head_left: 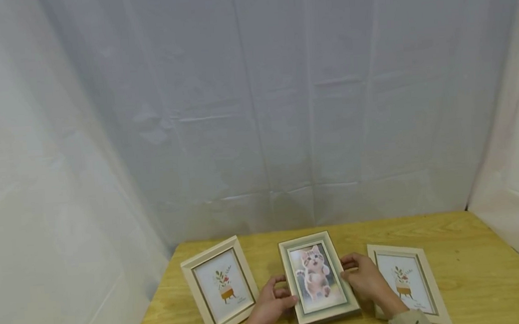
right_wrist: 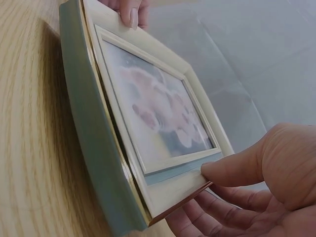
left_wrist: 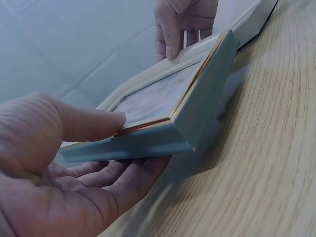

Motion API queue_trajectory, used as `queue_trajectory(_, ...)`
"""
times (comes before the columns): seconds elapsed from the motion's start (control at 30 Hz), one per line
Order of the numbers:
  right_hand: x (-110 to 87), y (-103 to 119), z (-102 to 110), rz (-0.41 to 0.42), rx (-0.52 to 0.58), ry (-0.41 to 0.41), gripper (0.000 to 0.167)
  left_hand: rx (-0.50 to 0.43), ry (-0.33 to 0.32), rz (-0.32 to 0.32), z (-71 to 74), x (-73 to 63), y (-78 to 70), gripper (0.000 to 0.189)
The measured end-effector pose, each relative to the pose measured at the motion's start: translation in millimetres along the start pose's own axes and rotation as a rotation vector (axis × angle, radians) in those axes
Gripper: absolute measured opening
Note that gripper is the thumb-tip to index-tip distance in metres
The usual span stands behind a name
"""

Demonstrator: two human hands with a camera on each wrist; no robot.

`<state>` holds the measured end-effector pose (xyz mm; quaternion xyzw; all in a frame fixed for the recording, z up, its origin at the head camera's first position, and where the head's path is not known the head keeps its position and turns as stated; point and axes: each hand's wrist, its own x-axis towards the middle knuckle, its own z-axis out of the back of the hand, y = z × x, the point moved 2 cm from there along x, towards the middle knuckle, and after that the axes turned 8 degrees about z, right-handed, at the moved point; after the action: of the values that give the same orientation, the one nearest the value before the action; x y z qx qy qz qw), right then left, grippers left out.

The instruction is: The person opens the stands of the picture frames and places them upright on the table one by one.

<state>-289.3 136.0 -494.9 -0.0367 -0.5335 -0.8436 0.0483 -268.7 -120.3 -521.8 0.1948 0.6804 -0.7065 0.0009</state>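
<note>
A picture frame with a kitten photo (head_left: 313, 276) is held between both hands at the middle of the table. Its border is cream and green, with blue-green sides in the wrist views. On its left edge my left hand (head_left: 273, 304) has the thumb on the front face and the fingers underneath, as the left wrist view shows. My right hand (right_wrist: 266, 182) pinches the opposite edge likewise, thumb on the border and fingers behind. The frame faces up at a tilt, with a shadow on the wood under it; whether its lower edge touches the table I cannot tell.
To the left stands a cream picture frame (head_left: 199, 289) with a potted-plant print, leaning back. A matching frame (head_left: 430, 275) is at the right, partly hidden by the right hand and forearm. Yellow wooden table (head_left: 488, 271); pale sheeting (head_left: 282, 105) hangs behind and at both sides.
</note>
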Motion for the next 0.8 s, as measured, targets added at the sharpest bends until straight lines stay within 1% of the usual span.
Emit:
queue_trajectory(0.17,-0.4,0.6,0.3,0.012,0.003,-0.001,0.035,0.011,-0.007,-0.016,-0.4,-0.9,-0.2,0.063)
queue_trajectory(0.3,-0.9,2.5,0.9,0.019,0.005,-0.004,0.035,0.015,0.001,-0.034,-1.2,-0.5,1.0,0.064)
queue_trajectory(0.53,0.5,3.2,-0.1,0.031,-0.009,-0.013,0.034,-0.031,0.005,-0.045,-4.3,-2.1,2.7,0.062)
queue_trajectory(0.67,1.9,4.1,-0.2,0.041,-0.043,-0.033,0.032,-0.050,0.006,-0.051,-5.5,-1.4,3.4,0.061)
queue_trajectory(0.8,2.5,5.1,-0.9,0.037,-0.060,-0.041,0.032,-0.047,-0.013,-0.055,-5.2,-0.4,5.5,0.060)
